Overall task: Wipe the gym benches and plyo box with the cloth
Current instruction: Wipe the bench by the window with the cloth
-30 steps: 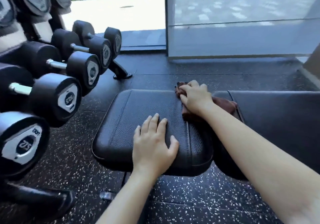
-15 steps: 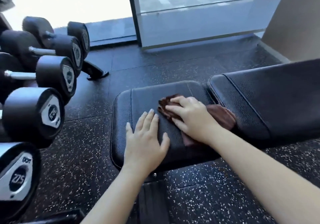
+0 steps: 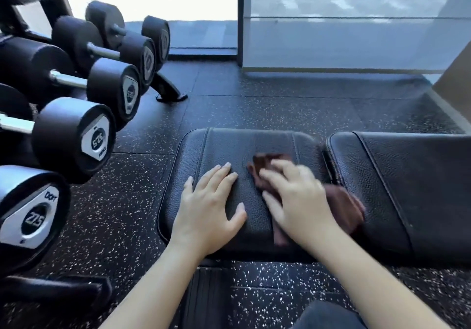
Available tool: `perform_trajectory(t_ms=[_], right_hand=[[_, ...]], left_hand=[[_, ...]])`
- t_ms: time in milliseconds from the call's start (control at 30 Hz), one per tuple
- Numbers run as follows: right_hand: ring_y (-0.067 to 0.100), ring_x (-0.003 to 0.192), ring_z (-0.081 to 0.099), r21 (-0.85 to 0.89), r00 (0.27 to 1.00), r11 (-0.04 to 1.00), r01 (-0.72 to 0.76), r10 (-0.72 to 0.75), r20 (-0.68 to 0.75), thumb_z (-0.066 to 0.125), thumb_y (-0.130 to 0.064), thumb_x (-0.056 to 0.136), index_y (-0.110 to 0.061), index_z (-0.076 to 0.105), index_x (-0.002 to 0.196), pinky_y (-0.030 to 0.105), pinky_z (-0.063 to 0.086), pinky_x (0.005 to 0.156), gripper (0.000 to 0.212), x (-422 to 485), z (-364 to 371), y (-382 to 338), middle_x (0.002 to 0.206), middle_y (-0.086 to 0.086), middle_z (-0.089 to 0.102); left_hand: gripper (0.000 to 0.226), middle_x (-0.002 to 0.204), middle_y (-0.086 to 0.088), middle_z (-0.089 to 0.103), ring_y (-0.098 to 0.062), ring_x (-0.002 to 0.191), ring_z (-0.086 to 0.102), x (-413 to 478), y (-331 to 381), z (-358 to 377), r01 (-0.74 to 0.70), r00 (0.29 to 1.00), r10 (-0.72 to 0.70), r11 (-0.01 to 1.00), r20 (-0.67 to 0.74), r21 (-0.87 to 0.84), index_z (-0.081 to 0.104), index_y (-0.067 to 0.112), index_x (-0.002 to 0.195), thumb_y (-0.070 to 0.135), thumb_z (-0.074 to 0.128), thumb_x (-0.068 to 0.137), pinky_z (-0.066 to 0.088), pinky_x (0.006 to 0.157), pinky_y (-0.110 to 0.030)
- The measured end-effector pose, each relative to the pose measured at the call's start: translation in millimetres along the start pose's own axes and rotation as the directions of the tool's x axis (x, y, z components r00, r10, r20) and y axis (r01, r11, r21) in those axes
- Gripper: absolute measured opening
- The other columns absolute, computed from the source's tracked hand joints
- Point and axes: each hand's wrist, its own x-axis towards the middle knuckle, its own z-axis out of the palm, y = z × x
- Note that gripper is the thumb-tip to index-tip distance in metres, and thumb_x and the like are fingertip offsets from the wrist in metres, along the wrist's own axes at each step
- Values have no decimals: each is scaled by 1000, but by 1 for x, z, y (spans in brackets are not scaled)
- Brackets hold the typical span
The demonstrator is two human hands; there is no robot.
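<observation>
A black padded gym bench lies in front of me, its seat pad [image 3: 229,145] on the left and its longer back pad [image 3: 407,176] on the right. A dark brown cloth [image 3: 344,209] is spread over the right part of the seat pad and reaches the gap between the pads. My right hand [image 3: 298,198] lies flat on the cloth with its fingers stretched out, blurred by motion. My left hand [image 3: 211,206] rests flat on the seat pad beside it, fingers spread. No plyo box is in view.
A rack of black dumbbells [image 3: 74,137] lines the left side, and its foot [image 3: 168,91] stands on the speckled rubber floor. A glass wall [image 3: 344,35] runs behind the bench. The bench's frame [image 3: 209,298] shows below the seat pad.
My right hand has slid the cloth from the far edge of the seat pad toward me and across its right part. My left hand stays flat on the pad. The camera has shifted.
</observation>
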Motion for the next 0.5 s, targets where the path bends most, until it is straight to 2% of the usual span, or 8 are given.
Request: perform_trajectory(t_ms=[67, 133, 200, 233, 300, 333, 400, 500], right_hand=[[31, 85, 60, 60, 997, 995, 80, -80, 8, 46, -39, 74, -23, 68, 102, 40, 52, 66, 38, -12, -1, 3, 109, 2, 64], [32, 90, 58, 92, 994, 991, 94, -99, 49, 48, -38, 78, -24, 67, 104, 43, 51, 72, 36, 13, 3, 15, 114, 2, 62], [34, 105, 50, 53, 994, 998, -17, 11, 105, 52, -33, 85, -26, 62, 113, 45, 45, 88, 30, 57, 15, 35, 126, 2, 54], [34, 111, 46, 15, 981, 993, -118, 115, 155, 51, -32, 88, -27, 59, 118, 45, 41, 94, 31, 81, 22, 46, 131, 2, 48], [36, 117, 40, -92, 926, 952, -292, 305, 221, 47, -34, 92, -27, 52, 124, 44, 35, 97, 33, 113, 27, 58, 134, 5, 42], [36, 117, 39, -128, 923, 947, -294, 316, 220, 46, -35, 92, -27, 51, 125, 43, 34, 97, 34, 116, 27, 56, 134, 5, 41], [35, 115, 41, -142, 951, 970, -197, 224, 213, 48, -35, 91, -27, 51, 125, 41, 35, 97, 35, 100, 26, 44, 134, 3, 42], [35, 101, 51, -22, 986, 995, 102, -98, 137, 50, -36, 84, -25, 60, 116, 43, 45, 87, 35, 42, 17, 18, 126, 2, 54]], left_hand=[[60, 135, 0, 55, -18, 125, 50, 0, 1, 0, 7, 1000, -7, 1000, -3, 2, 64, 16, 119, 49, 41, 75, 37, 97, -58], [60, 135, 0, 55, -17, 125, 50, -1, 1, 0, 7, 1000, -7, 1000, -4, 2, 64, 16, 119, 49, 41, 75, 36, 97, -57], [60, 136, 2, 54, -16, 126, 49, -2, 0, -1, 12, 1000, -12, 1000, -3, 0, 64, 17, 120, 50, 41, 75, 35, 99, -55], [61, 137, 3, 53, -15, 127, 47, -2, 0, -1, 18, 1000, -18, 1000, 0, -9, 63, 18, 121, 50, 40, 75, 33, 101, -54], [61, 139, 5, 50, -13, 130, 44, -2, 0, 0, 29, 1000, -29, 999, -5, -29, 61, 20, 123, 51, 38, 76, 29, 104, -52], [61, 139, 6, 50, -13, 130, 43, -2, 0, 1, 30, 999, -31, 999, -16, -32, 61, 20, 124, 51, 38, 76, 29, 104, -51], [61, 138, 6, 51, -14, 129, 44, -2, -1, 2, 26, 999, -27, 999, -38, -26, 61, 20, 123, 50, 38, 76, 30, 104, -52], [59, 135, 3, 55, -17, 126, 48, -4, -1, 2, 12, 999, -12, 1000, -51, -10, 63, 17, 120, 49, 39, 76, 34, 100, -54]])
